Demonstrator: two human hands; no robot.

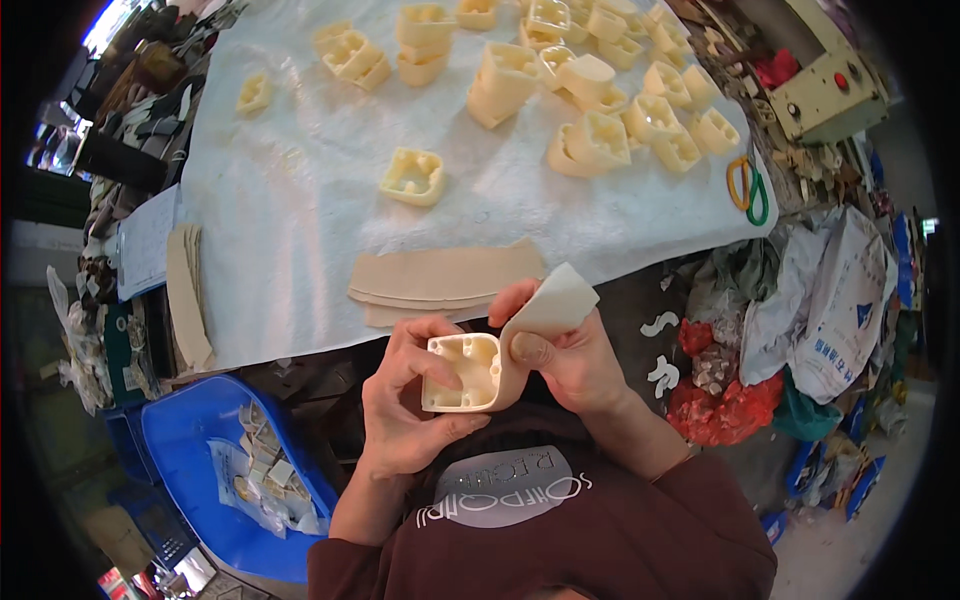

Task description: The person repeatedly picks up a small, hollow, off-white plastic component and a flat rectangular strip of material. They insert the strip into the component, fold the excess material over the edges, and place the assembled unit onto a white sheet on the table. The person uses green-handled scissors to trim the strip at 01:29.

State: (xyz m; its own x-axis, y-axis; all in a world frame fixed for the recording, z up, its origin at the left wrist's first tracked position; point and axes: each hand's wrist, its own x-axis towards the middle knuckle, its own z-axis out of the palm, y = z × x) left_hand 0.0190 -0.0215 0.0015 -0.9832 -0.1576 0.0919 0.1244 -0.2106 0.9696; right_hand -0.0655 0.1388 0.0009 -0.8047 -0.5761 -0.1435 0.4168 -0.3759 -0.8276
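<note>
My left hand (398, 425) is closed around a cream, hollow, box-like plastic piece (470, 372) with rounded corners and small round posts inside. Its open side faces up, and some of my fingers reach into it. A pale beige strip (556, 300) is pinched in my right hand (578, 365). The strip curves against the right wall of the piece, and its loose end sticks up to the right. Just beyond my hands, a stack of curved beige strips (440, 275) lies near the table edge. Another similar hollow piece (412, 177) sits alone farther back.
Many cream pieces (600, 140) crowd the far right of the white-covered table (290, 220). More beige strips (188, 300) hang at its left edge. Scissors (748, 190) lie on the right corner. A blue bin (190, 440) with scraps stands at lower left, bags (820, 300) at right.
</note>
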